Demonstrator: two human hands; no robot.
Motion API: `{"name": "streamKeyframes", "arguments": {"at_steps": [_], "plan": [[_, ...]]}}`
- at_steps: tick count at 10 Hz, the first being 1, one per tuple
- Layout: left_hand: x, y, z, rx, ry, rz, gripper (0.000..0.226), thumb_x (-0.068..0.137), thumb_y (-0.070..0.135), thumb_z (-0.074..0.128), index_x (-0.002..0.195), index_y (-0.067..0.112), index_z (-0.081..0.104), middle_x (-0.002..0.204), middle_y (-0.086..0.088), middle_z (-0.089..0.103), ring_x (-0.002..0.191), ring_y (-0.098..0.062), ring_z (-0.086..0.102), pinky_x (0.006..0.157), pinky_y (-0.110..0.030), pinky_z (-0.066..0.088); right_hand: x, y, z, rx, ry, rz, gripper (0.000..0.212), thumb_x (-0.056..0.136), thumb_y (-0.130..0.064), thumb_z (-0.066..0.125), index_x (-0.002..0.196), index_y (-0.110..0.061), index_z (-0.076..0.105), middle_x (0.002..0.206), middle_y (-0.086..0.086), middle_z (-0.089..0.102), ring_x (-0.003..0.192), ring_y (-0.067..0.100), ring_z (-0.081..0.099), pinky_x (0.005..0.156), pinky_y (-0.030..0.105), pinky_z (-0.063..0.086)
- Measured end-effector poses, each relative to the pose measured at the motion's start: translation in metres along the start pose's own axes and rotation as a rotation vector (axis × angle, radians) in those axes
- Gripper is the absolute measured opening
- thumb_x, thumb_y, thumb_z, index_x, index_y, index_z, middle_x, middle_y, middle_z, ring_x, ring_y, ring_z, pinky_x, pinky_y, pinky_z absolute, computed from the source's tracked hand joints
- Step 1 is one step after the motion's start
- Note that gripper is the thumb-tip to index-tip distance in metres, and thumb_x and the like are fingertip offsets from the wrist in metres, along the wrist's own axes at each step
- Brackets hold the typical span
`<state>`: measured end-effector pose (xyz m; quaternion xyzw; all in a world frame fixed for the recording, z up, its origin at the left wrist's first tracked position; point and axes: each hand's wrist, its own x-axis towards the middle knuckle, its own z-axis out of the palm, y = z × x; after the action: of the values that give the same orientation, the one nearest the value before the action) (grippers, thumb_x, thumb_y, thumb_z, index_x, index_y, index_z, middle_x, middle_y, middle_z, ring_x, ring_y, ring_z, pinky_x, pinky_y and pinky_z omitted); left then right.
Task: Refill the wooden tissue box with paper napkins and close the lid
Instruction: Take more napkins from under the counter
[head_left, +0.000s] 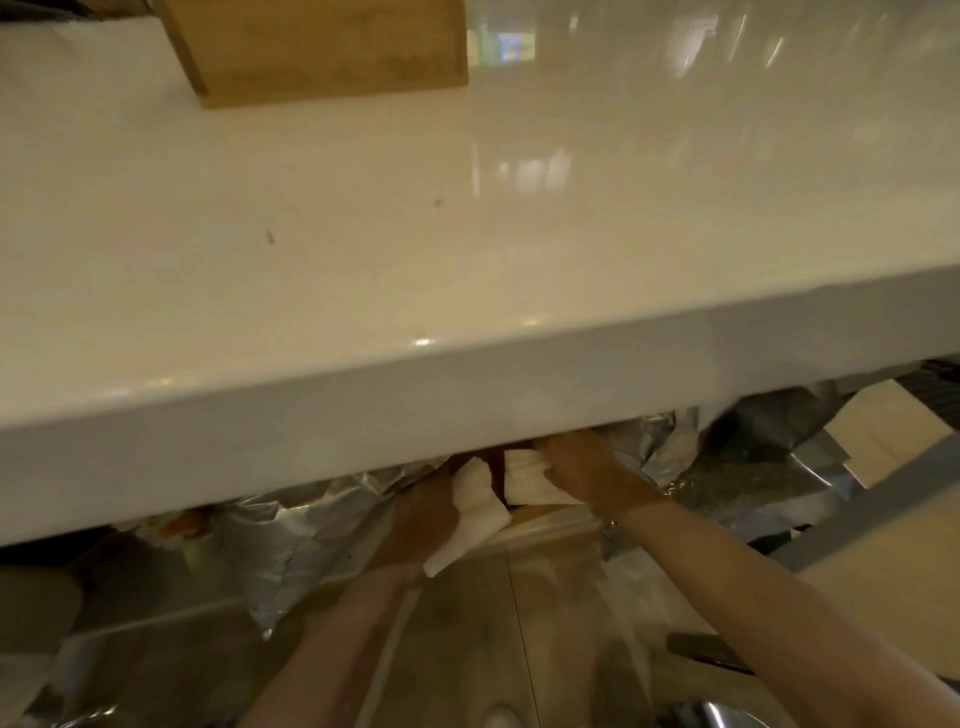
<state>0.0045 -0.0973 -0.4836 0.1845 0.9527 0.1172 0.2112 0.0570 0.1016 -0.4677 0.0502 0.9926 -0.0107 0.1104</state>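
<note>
left hand (423, 514) gripping napkin wad (475, 512) | right hand (582, 470) clutching napkin stack (530, 480) alongside | both reaching under table (467, 234) | wooden box (322, 47) sitting above, well apart

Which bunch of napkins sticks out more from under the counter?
The napkins in the left hand: that bunch hangs down toward the camera, well clear of the counter. The right hand's bunch sits tucked right against the counter's edge.
</note>
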Motion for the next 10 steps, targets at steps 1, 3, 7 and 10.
{"name": "streamKeyframes", "arguments": {"at_steps": [1, 3, 7, 10], "plan": [[-0.029, 0.016, -0.013, -0.024, -0.085, -0.014, 0.069, 0.087, 0.043, 0.03, 0.143, 0.005, 0.019, 0.147, -0.019, 0.033, 0.134, -0.028, 0.034, 0.109, -0.033, 0.024, -0.033, -0.003, -0.033, 0.034, 0.006, -0.008, 0.034, 0.091, -0.012, 0.043, 0.124, -0.006, 0.048, 0.126, 0.017, 0.057, 0.117, 0.033, 0.052, 0.1, 0.04, 0.037], [-0.072, 0.027, -0.031, -0.154, -0.196, -0.043, 0.053, 0.095, 0.024, 0.041, 0.142, 0.009, 0.022, 0.15, -0.011, 0.028, 0.137, -0.023, 0.029, 0.107, -0.027, 0.024, -0.077, 0.002, -0.062, 0.18, -0.015, -0.033, 0.035, 0.089, -0.017, 0.048, 0.123, -0.007, 0.052, 0.125, 0.015, 0.057, 0.118, 0.03, 0.048, 0.098, 0.037, 0.037], [-0.219, 0.068, -0.141, -0.021, -0.279, 0.218, 0.037, 0.087, 0.022, 0.056, 0.123, 0.013, 0.054, 0.126, -0.006, 0.057, 0.112, -0.02, 0.054, 0.09, -0.03, 0.043, -0.201, -0.01, -0.174, 0.488, -0.213, -0.133, 0.006, 0.079, -0.019, 0.061, 0.076, -0.025, 0.058, 0.081, -0.003, 0.062, 0.079, 0.017, 0.061, 0.067, 0.028, 0.049], [-0.306, 0.089, -0.248, -0.011, -0.455, 0.342, 0.016, 0.084, 0.021, 0.06, 0.1, 0.019, 0.059, 0.105, 0.003, 0.06, 0.096, -0.013, 0.059, 0.088, -0.024, 0.046, -0.28, -0.021, -0.287, 0.67, -0.264, -0.171, 0.014, 0.079, -0.019, 0.065, 0.092, -0.013, 0.065, 0.086, -0.002, 0.068, 0.069, 0.007, 0.065, 0.055, 0.011, 0.049]]}}
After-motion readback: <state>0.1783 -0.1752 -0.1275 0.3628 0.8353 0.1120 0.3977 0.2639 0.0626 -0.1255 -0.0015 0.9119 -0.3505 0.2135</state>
